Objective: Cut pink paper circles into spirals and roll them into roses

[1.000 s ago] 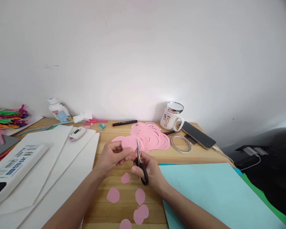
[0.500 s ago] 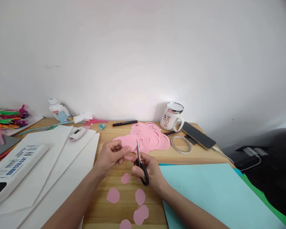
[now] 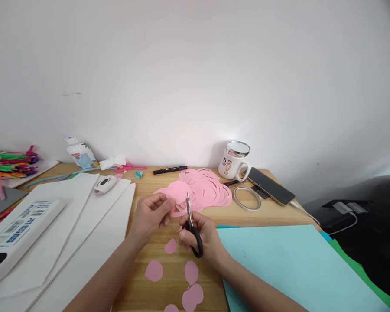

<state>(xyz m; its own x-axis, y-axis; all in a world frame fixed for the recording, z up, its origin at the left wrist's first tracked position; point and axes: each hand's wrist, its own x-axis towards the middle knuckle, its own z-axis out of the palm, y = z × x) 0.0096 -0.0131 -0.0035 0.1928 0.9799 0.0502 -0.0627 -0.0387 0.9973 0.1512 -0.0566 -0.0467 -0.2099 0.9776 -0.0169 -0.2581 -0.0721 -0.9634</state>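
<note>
Over the middle of the wooden tabletop [image 3: 156, 182] our two hands meet. Our left hand [image 3: 149, 214] pinches the edge of a pink paper piece [image 3: 177, 193] between thumb and fingertips, its grip closed on the sheet and lifting it just clear of the wood. Our right hand [image 3: 204, 234] has its fingers through the black handles of the scissors [image 3: 191, 225], grip wrapped tight around them, blades pointing up and away from us and meeting the pink paper's right edge. How far the blades stand apart we cannot tell, they look like one thin line from here.

Below the hands, cut pink petals [image 3: 170, 246] lie scattered flat on the wood, one just under the left thumb, others nearer us, two of them overlapping. Beyond the paper in hand sits a heap of pink offcuts [image 3: 208, 188] with round holes in them.

On our right a light blue sheet [image 3: 289, 264] covers the near corner, green paper peeking from under its far edge. On our left lie white sheets [image 3: 84, 216] with a white box [image 3: 19, 229] resting on top and a small white gadget [image 3: 104, 183] further back. Along the wall we see a black marker [image 3: 170, 169], a white mug [image 3: 232, 164], a tape ring [image 3: 246, 197], a phone [image 3: 269, 185], a small bottle [image 3: 79, 152] and a bundle of coloured pipe cleaners [image 3: 9, 162].
</note>
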